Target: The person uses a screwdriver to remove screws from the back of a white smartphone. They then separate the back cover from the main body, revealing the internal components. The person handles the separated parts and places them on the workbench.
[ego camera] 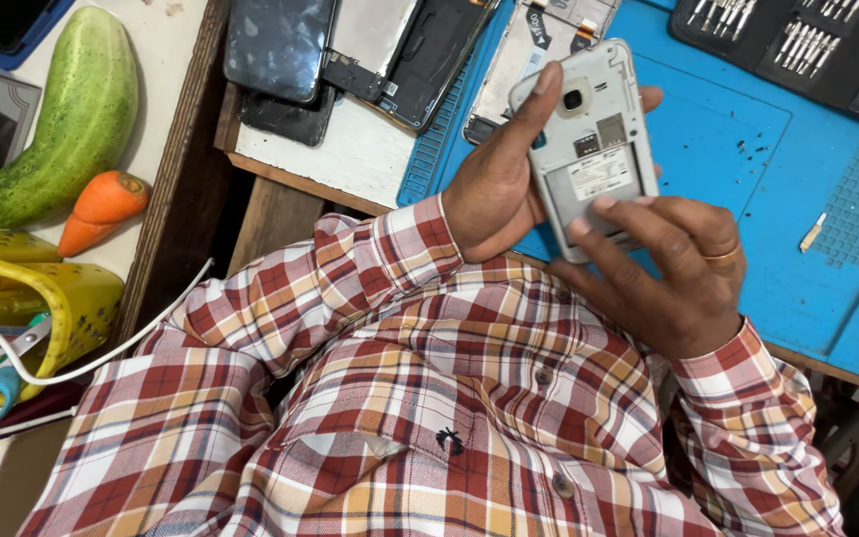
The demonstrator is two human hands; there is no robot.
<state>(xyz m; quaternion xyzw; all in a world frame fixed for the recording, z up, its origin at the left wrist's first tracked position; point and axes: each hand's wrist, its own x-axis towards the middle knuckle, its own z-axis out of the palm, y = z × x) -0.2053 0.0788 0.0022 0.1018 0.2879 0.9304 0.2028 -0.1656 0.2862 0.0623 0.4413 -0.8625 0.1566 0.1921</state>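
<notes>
Two hands hold one silver phone with its back cover off, above a blue work mat on the tabletop. From the head camera, the left hand wraps its fingers around the phone's left edge, with the forefinger reaching to its top corner. The right hand, wearing a gold ring, presses its fingertips against the phone's lower back. A dark tray of screwdriver bits lies at the mat's far corner. Several dismantled phones lie beyond the left hand. A cucumber and a carrot rest well to the left, beside a yellow basket.
</notes>
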